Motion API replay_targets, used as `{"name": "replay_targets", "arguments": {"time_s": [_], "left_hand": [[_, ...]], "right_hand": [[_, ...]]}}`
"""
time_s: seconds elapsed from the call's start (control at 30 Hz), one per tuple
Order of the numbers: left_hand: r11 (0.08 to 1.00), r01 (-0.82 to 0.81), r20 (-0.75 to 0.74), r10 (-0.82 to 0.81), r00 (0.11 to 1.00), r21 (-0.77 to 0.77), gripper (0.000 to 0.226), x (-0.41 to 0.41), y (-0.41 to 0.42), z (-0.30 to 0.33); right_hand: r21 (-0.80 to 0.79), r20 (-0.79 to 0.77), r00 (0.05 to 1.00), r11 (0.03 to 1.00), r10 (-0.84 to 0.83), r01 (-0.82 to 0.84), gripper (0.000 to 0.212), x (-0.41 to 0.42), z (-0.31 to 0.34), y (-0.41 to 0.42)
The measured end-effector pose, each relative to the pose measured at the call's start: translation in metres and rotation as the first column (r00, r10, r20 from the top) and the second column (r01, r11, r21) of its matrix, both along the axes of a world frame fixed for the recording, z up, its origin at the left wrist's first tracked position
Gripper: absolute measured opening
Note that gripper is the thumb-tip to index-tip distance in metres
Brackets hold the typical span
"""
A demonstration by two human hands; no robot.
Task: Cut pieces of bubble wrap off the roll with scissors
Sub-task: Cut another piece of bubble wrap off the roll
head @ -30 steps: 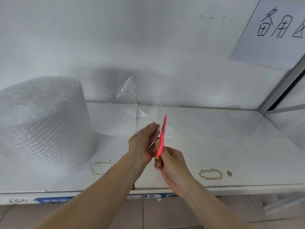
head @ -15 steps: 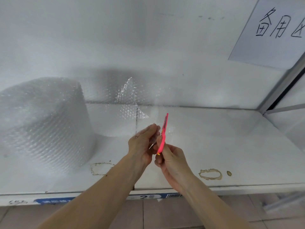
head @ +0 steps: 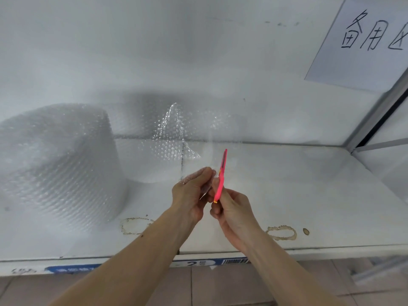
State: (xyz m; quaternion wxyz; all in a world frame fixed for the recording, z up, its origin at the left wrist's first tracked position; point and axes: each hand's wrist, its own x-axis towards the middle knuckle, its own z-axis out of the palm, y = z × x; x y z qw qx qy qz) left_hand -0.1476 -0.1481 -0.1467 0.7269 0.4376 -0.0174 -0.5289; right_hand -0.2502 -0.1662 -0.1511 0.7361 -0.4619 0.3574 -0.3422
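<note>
Scissors (head: 221, 176) barely shifted, right hand (head: 231, 208) gripping them, left hand (head: 191, 191) pinching bubble wrap (head: 176, 138) — edge indistinct

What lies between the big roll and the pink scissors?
Head view: the unrolled bubble wrap sheet, running from the roll toward the scissors.

A white paper sheet (head: 362, 40) is hanging on the far wall at the upper right, showing three handwritten black characters, 备用区, the last one running off the right edge of the view. Along the near front edge of the white shelf (head: 309, 195), a blue and white label strip (head: 194, 263) is showing a large digit 2, with a barcode (head: 235, 261) sitting just to its right. The small print on the blue left part of that strip is too blurred to read.
</note>
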Motion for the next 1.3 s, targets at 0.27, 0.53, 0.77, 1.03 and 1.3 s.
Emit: {"name": "replay_targets", "arguments": {"time_s": [0.27, 0.53, 0.77, 1.03, 1.3], "left_hand": [[1.0, 0.009, 0.007, -0.009, 1.0, 0.009, 0.021, 0.001, 0.0, -0.001], [0.999, 0.012, -0.005, -0.012, 1.0, 0.042, 0.018, 0.002, -0.003, -0.004], [0.99, 0.117, -0.078, -0.11, 0.991, 0.082, 0.066, 0.006, -0.01, 0.003], [0.993, 0.098, -0.146, -0.089, 0.985, 0.058, 0.078, 0.006, -0.014, 0.002], [0.991, 0.097, -0.159, -0.081, 0.984, 0.094, 0.036, 0.005, -0.017, 0.001]], "right_hand": [[0.003, 0.002, 1.0, 1.0, -0.006, 0.006, 0.041, 0.001, -0.001, -0.003], [-0.004, 0.011, 1.0, 1.0, -0.016, 0.016, 0.036, 0.001, -0.001, -0.008], [-0.042, -0.04, 0.999, 0.999, -0.002, 0.0, 0.037, 0.001, -0.006, -0.003], [-0.09, -0.063, 0.998, 0.995, 0.029, -0.034, 0.043, 0.003, -0.01, 0.001], [-0.13, -0.049, 0.999, 0.991, 0.019, -0.025, 0.045, 0.006, -0.013, 0.0]]}}
